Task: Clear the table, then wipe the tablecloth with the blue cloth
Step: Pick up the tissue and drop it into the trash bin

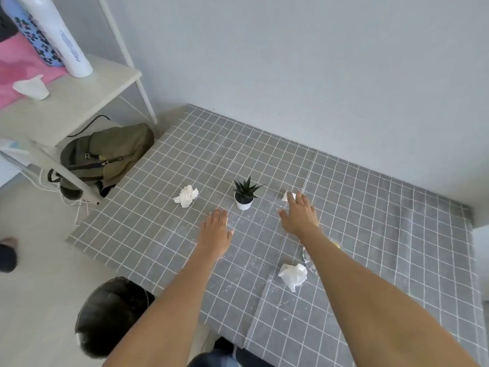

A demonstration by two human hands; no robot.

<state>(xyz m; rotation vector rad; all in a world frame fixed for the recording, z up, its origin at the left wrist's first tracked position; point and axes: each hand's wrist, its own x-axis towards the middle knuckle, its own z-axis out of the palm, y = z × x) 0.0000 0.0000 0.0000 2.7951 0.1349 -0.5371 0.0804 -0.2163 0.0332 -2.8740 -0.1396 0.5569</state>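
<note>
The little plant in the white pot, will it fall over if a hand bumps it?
Probably, yes. The plant pot looks small and narrow at the base, with spiky leaves rising above it, so a sideways knock might tip it. It likely feels light. On the tablecloth it may slide a little first.

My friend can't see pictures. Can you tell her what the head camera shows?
Two hands reach over a grey checked tablecloth: the right hand touches a crumpled tissue, the left hand hovers open near a small potted plant.

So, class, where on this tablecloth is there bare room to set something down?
Free: the far right stretch of the tablecloth by the wall, and the near right corner. Crowded: the middle, around the potted plant, crumpled tissues and both hands.
</note>
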